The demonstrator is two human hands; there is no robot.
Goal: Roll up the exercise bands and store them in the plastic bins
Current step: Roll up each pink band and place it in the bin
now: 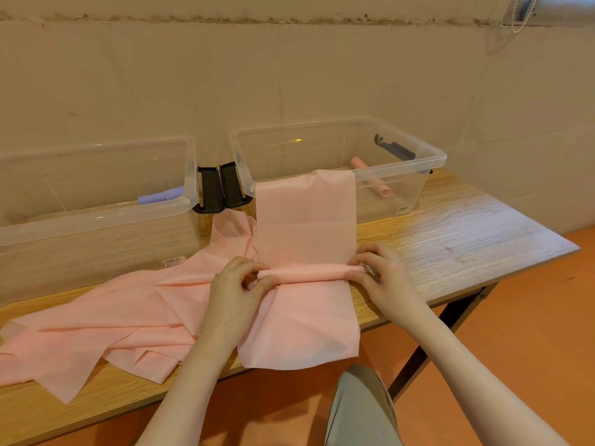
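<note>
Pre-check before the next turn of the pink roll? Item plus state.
1. Left hand pinches the roll at its left end: ok.
2. Right hand pinches the right end: ok.
3. Roll lies straight across the band: ok.
4. Band ahead lies flat: not ok, its far end is draped over the right bin rim.
5. Loose pink bands clear of the roll path: not ok, one fold touches the band's left edge.
6. Room in the right bin: ok, only one pink roll shows inside.
</note>
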